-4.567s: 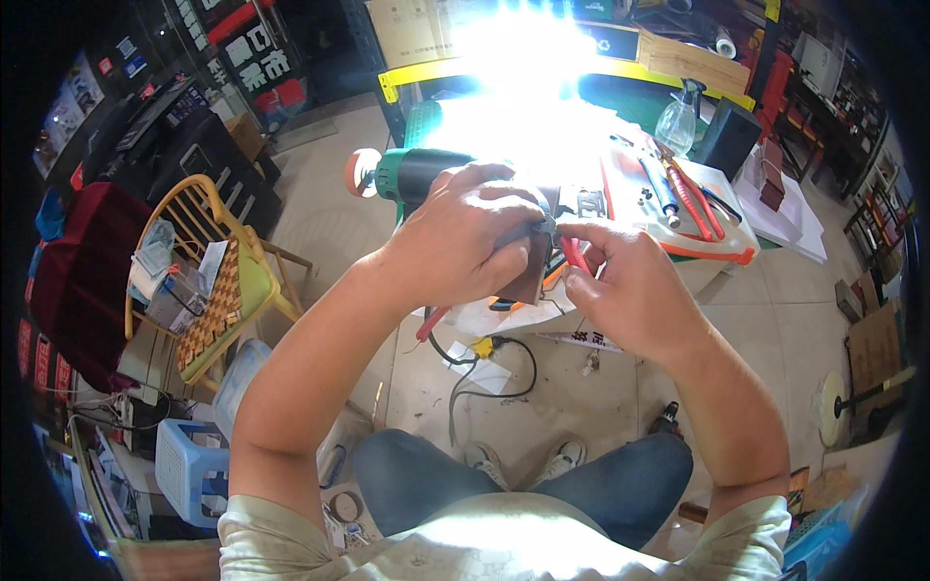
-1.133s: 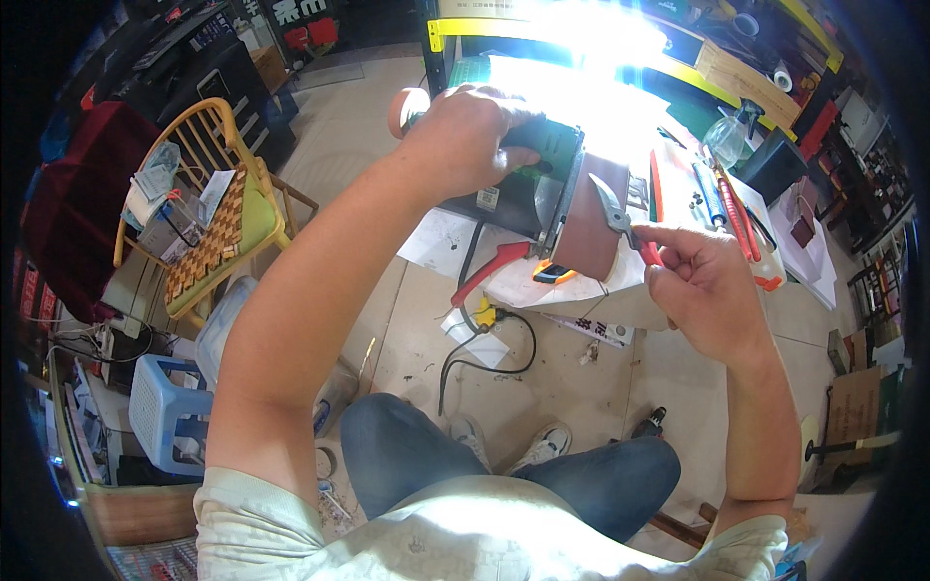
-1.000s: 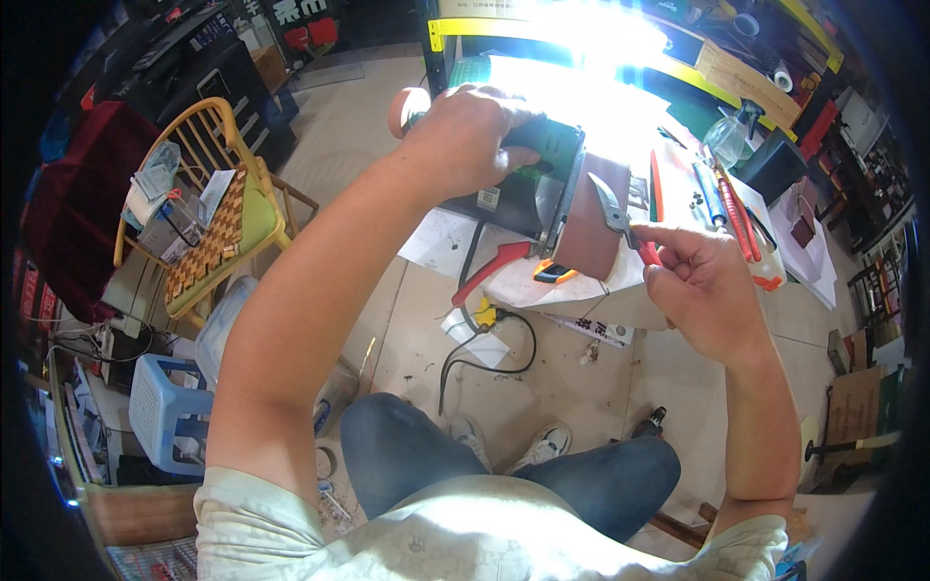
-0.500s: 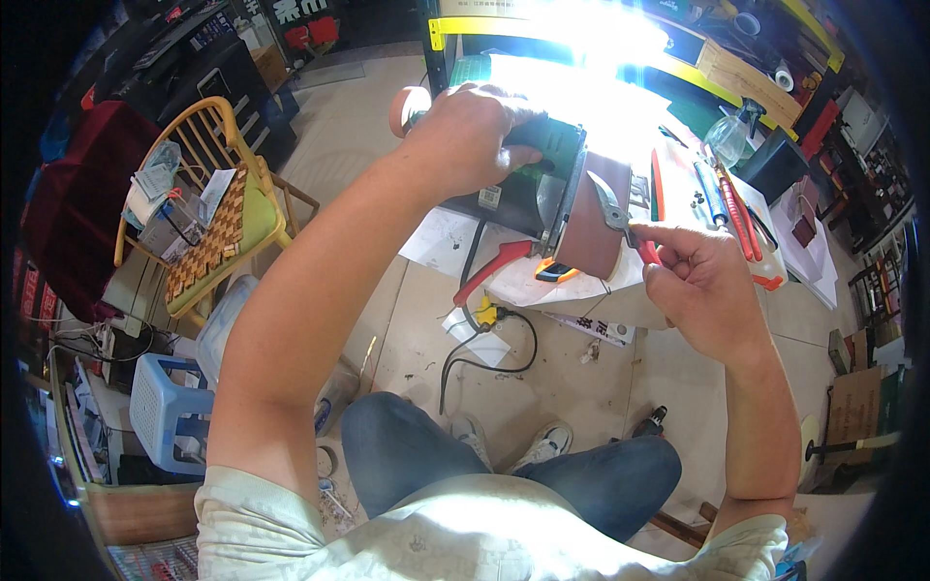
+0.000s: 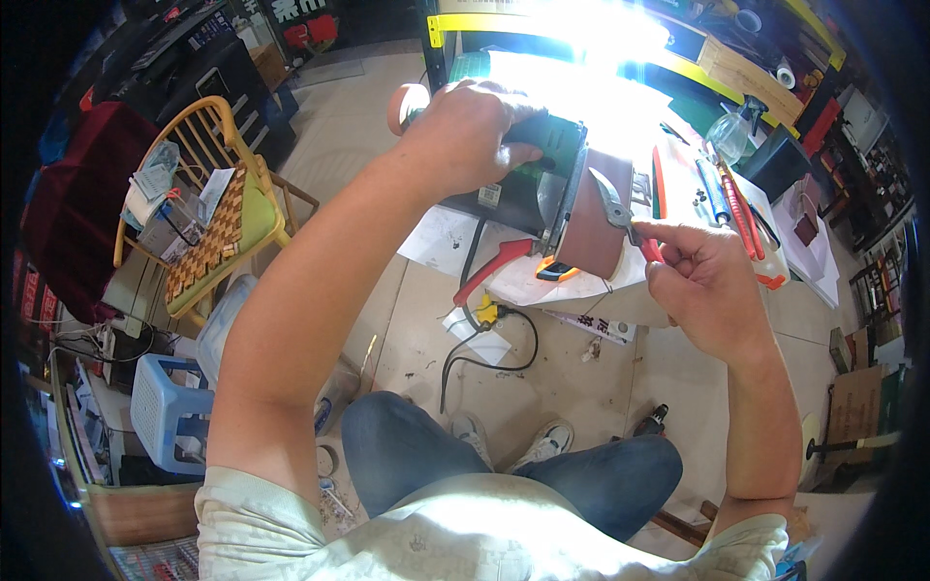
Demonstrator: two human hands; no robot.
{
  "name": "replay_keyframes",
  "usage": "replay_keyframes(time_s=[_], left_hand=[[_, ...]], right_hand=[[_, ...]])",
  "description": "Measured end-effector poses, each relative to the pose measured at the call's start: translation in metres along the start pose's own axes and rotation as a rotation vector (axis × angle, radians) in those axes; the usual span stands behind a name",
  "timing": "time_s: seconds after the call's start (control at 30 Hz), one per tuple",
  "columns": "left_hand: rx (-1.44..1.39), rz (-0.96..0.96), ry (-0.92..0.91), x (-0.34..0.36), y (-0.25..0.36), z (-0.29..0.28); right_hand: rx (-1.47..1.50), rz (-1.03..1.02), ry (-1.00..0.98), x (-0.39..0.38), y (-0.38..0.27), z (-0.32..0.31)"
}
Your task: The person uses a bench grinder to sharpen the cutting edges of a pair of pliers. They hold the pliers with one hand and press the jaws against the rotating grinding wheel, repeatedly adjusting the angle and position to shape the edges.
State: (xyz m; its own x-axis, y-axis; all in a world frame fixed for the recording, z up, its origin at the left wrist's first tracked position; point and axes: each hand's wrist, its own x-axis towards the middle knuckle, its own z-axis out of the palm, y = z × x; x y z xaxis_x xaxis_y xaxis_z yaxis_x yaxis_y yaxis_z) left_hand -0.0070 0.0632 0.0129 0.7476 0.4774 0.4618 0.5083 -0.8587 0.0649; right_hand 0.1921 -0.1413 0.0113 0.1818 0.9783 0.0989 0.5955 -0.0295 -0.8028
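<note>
My left hand [image 5: 477, 134] is wrapped over a dark green belt sander [image 5: 557, 145] that lies on its side on the bench. The brown sanding belt [image 5: 593, 237] faces right. In my right hand [image 5: 707, 290] is a pruning shear half [image 5: 612, 205], gripped by its red handle. Its curved metal blade lies over or against the belt; whether they touch I cannot tell. A curved red handle [image 5: 494, 271] with a metal end rests beside the sander, at the bench's front edge. The left fingertips are partly lost in glare.
An orange-and-black tool [image 5: 554, 269] sits under the belt. Right of it are red-handled pliers [image 5: 741, 218], a blue tool [image 5: 712, 194] and a spray bottle [image 5: 733, 131]. A black cord [image 5: 533, 344] with a yellow plug [image 5: 487, 312] hangs in front. A chair [image 5: 218, 203] stands left.
My right hand and the shear half have shifted very slightly. My left hand stays in place on the belt sander.
</note>
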Motion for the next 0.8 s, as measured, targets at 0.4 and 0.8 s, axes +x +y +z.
replay_keyframes(time_s=[0.4, 0.8], left_hand=[[0.007, -0.041, -0.028, -0.0002, 0.0020, -0.0011], [-0.008, -0.017, -0.012, 0.0009, -0.0014, 0.0026]], right_hand=[[-0.029, 0.071, 0.017, -0.0060, -0.0040, -0.0033], [-0.040, -0.005, 0.008, -0.0017, 0.0008, -0.0031]])
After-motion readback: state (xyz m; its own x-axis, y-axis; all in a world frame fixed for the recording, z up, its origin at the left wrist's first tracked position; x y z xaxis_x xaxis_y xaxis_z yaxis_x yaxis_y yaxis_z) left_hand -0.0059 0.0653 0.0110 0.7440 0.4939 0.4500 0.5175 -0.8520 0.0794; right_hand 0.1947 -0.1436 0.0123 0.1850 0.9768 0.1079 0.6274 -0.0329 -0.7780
